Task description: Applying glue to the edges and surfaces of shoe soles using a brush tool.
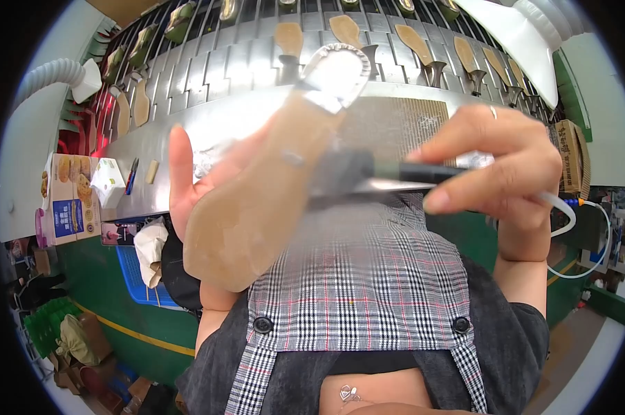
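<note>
Checked fabric of the person's apron [357, 277], fastened by two dark buttons, fills the lower middle of the view, nearest the camera. Just above it, the left hand [188, 187] holds up one tan shoe sole [257, 200], fingers spread behind it and the thumb side hidden. The sole's heel end, covered with a pale, shiny piece, points up toward the conveyor [257, 76]. The right hand [499, 166] is clenched around one dark brush [368, 173], whose blurred bristles touch the middle of the sole. One ring shows on a finger of that hand.

Judging from the blur, the brush is in quick motion. The sole rests only against open fingers, so a hard stroke could likely push it askew or out of the hand. A stroke running past the edge might smear the fingers or the apron.

On the slatted belt behind, about seven tan soles [288, 36] stand on metal posts, though the rim bends the view and more may be hidden. One printed box [67, 200] sits at the left.
</note>
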Demonstrator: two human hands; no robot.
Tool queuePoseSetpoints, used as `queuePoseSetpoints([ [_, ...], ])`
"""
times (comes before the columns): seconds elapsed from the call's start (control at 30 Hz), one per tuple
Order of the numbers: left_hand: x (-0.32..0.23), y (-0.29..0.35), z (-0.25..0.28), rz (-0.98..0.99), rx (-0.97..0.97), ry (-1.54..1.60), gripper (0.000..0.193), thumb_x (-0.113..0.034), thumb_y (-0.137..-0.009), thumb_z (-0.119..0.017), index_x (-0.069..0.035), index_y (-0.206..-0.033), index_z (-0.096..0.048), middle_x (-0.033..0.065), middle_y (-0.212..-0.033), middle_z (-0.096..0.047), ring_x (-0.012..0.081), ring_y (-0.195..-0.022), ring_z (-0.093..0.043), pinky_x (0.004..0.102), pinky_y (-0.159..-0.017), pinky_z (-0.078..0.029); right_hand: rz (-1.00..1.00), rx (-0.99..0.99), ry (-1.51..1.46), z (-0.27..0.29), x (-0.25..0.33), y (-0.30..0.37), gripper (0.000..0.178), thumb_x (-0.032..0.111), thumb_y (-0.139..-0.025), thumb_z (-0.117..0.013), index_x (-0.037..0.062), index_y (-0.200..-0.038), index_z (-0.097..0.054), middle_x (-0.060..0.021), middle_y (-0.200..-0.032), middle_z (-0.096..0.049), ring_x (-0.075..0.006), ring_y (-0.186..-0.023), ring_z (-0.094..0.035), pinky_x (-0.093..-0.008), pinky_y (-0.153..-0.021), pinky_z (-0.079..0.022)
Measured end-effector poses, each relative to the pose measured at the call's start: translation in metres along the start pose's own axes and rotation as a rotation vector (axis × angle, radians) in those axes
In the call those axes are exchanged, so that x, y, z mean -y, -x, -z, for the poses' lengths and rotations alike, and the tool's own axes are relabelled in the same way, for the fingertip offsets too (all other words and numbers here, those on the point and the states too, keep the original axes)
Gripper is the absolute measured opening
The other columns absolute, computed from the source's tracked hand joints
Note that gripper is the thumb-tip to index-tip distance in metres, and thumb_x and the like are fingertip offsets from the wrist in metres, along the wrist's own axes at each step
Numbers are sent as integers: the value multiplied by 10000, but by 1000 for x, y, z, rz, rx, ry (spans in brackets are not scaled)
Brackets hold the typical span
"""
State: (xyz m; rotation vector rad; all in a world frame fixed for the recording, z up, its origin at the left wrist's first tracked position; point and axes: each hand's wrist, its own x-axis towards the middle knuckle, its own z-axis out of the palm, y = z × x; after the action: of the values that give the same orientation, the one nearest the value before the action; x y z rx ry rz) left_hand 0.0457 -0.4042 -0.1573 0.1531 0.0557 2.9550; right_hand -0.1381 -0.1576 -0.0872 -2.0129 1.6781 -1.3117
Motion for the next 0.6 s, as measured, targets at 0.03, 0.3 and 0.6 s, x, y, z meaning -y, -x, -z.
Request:
queuePoseSetpoints([
  [0.03,5,-1,-2,-18,-8,15,999,-714,-934,-306,64,-1522,-90,263,-1566,-207,392,-1428,-289,459,-1160,-272,-4,-28,-29,0,1,2,201,233,-785,-622,80,-761,-751,-202,-901,-707,-255,-721,-658,-329,-615,-488],
  [0.3,5,7,1,-69,-164,-13,939,-696,-944,-308,-12,-1546,-80,269,-1550,-233,452,-1424,-254,625,-1068,-348,77,39,-81,24,-10,13,208,205,-793,-633,65,-886,-755,-248,-975,-699,-247,-719,-658,-321,-596,-492],
  [0.6,-16,20,43,-14,-334,-675,651,-108,-910,-579,23,-1484,-301,225,-1459,-397,291,-1105,-468,315,-825,-493,-203,-85,-278,-5,-29,15,235,40,-837,-626,-59,-1031,-714,-173,-983,-714,-185,-853,-690,-267,-722,-527],
])
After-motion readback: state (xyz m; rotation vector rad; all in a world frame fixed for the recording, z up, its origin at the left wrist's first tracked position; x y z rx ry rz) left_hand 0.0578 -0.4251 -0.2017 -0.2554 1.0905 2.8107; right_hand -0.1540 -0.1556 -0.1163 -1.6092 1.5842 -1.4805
